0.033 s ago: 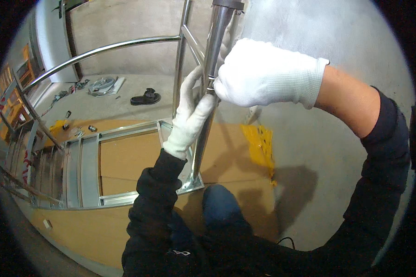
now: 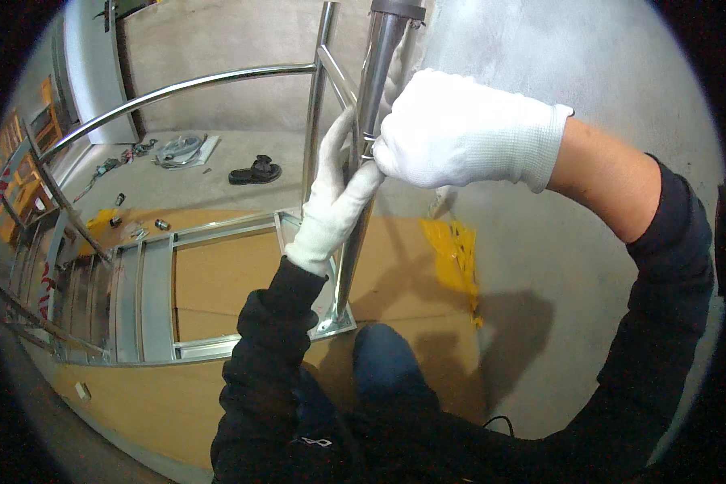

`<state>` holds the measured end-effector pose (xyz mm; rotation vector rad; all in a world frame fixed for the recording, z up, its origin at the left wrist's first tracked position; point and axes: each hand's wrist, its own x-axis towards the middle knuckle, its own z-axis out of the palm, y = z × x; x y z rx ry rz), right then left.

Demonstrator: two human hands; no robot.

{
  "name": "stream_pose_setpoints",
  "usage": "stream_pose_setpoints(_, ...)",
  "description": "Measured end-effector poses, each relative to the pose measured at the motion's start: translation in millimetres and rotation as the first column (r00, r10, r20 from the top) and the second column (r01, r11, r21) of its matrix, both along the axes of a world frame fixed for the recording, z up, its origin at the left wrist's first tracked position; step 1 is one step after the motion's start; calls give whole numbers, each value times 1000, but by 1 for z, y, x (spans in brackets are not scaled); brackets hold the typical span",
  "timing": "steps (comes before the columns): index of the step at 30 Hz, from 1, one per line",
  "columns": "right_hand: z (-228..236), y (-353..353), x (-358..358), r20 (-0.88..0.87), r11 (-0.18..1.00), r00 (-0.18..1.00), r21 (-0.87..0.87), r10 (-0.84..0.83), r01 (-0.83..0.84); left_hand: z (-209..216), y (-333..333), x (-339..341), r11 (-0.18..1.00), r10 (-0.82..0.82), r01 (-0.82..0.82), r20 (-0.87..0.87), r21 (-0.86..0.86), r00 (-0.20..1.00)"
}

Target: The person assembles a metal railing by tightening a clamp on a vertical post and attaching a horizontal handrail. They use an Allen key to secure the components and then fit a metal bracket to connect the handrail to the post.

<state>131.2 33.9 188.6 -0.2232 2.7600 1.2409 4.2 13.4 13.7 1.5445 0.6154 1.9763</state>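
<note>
A shiny metal post (image 2: 369,73) with a dark cap (image 2: 398,9) rises, leaning slightly, from a metal frame (image 2: 206,349). My left hand (image 2: 331,189), in a white glove, lies against the post's left side; its fingers are stretched upward and apart from the thumb, which crosses the front of the post. From the right, my white-gloved right hand (image 2: 464,129) is closed, its fingertips pinched at the post just above my left thumb. A bit of thin metal shows there, but what the right fingers hold is mostly hidden.
Curved handrail tubing (image 2: 194,84) runs left from the second upright (image 2: 313,121). Flattened cardboard (image 2: 411,282) lies under the frame, with yellow plastic (image 2: 453,254) at its right edge. A black sandal (image 2: 256,171) and coiled clear tubing (image 2: 179,150) lie on the floor near the wall.
My left fingers have tilted slightly up and toward the post, and the left thumb has shifted a little right. My right hand stays at the same spot on the post.
</note>
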Motion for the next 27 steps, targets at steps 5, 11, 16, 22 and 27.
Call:
stream_pose_setpoints(5, -6, 3, 7, -79, 997, 994, -33, 71, -74, 6, 5, -1, 995, 73, -68, -78, 66, 994)
stream_pose_setpoints(11, -9, 14, 14, -209, 957, 978, -284, -11, -50, 10, 1, 7, 1000, -10, 11, 51, -18, 999)
stream_pose_setpoints(16, -15, 21, 25, -439, 982, 898, -176, -19, -65, 1, 10, 6, 999, -2, -1, 63, 50, 998)
stream_pose_setpoints(22, -60, 28, 32, -462, 486, 639, -860, -614, -155, -3, 13, 6, 1000, -25, 23, 92, 19, 995)
stream_pose_setpoints(27, -100, 12, 19, -344, -59, 532, -797, -774, -601, -1, 9, 7, 999, -41, 38, 101, 25, 994)
